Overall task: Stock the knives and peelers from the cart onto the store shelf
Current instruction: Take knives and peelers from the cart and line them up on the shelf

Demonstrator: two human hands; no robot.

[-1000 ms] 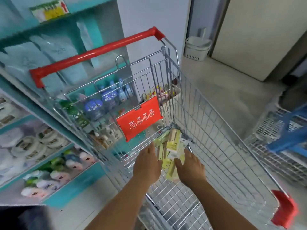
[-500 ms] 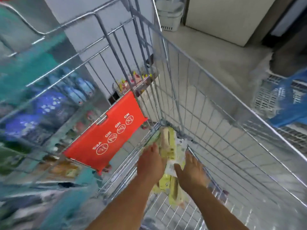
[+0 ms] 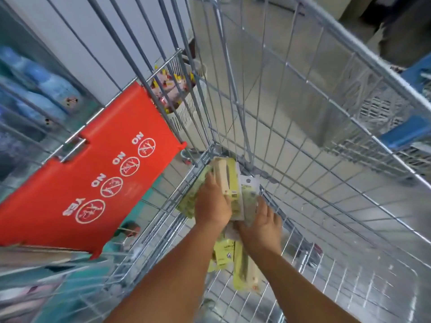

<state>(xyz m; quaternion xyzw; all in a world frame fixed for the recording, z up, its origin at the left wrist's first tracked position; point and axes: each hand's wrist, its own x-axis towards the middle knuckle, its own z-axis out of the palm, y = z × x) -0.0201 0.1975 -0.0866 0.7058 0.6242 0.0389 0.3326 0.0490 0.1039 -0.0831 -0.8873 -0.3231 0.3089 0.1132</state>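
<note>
The red flap (image 3: 93, 183) on the cart's child seat carries white print, upside down from here: three circled pictograms marked "NO" and one marked "YES". Down in the near corner of the wire cart (image 3: 303, 141) lies a loose heap of yellow-green carded packs (image 3: 229, 183), the knives and peelers; their labels are too blurred to read and too overlapped to count. Both hands are in the heap. The left hand (image 3: 213, 206) is curled over a pack with a pale handle showing, gripping it. The right hand (image 3: 262, 227) lies half-open on the packs beside it; whether it grips one I cannot tell. Outside the cart stands a white slotted basket (image 3: 186, 113) of pink and yellow items.
</note>
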